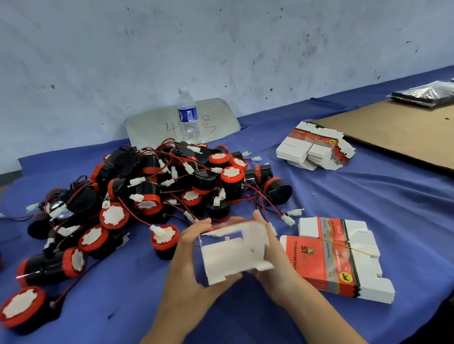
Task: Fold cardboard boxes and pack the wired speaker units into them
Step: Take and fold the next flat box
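Both hands, the left hand (pixel 190 261) and the right hand (pixel 272 253), grip a small white half-folded cardboard box (pixel 228 252) just above the blue cloth-covered surface (pixel 123 320), near its front edge. The box is blurry, so I cannot tell what is inside. Behind it lies a big pile of round black-and-red speaker units with thin wires (pixel 166 188). Just right of the hands lies a stack of flat red-and-white boxes (pixel 336 258). Bare blue cloth shows along the front edge, left of the hands.
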`<state>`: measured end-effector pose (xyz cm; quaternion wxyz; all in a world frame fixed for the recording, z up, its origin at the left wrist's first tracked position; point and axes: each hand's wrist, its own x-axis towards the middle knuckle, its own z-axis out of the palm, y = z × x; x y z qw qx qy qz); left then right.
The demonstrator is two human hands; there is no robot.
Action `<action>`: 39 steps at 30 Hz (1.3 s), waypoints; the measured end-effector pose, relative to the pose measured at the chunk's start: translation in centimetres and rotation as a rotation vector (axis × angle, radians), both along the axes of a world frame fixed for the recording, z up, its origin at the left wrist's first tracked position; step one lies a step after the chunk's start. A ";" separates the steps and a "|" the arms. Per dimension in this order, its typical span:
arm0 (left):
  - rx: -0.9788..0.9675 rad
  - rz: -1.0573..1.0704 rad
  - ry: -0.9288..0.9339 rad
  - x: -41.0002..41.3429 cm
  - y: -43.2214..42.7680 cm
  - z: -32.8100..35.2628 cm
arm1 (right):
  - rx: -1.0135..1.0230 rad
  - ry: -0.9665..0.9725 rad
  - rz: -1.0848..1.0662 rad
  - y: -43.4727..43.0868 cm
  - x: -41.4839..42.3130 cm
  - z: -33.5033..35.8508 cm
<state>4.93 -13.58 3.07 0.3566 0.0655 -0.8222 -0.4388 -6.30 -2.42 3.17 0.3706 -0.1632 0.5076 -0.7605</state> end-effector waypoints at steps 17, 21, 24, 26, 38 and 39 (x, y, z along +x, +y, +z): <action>0.211 0.093 0.007 -0.3 0.6 0.0 | -0.092 0.553 -0.156 0.5 1.1 1.0; 0.197 0.090 0.016 -0.3 0.6 0.0 | -0.113 0.621 -0.173 0.5 1.2 0.9; 0.185 0.060 0.030 -0.2 0.9 0.4 | -0.114 0.636 -0.175 0.5 1.4 1.1; 0.193 0.039 0.036 -0.1 1.1 0.6 | -0.128 0.604 -0.161 0.6 1.2 1.0; 0.207 0.007 0.023 0.2 1.9 0.2 | -0.172 0.586 -0.192 0.8 1.3 0.6; 0.211 -0.001 0.030 0.2 2.1 0.4 | -0.169 0.595 -0.200 0.8 1.4 0.6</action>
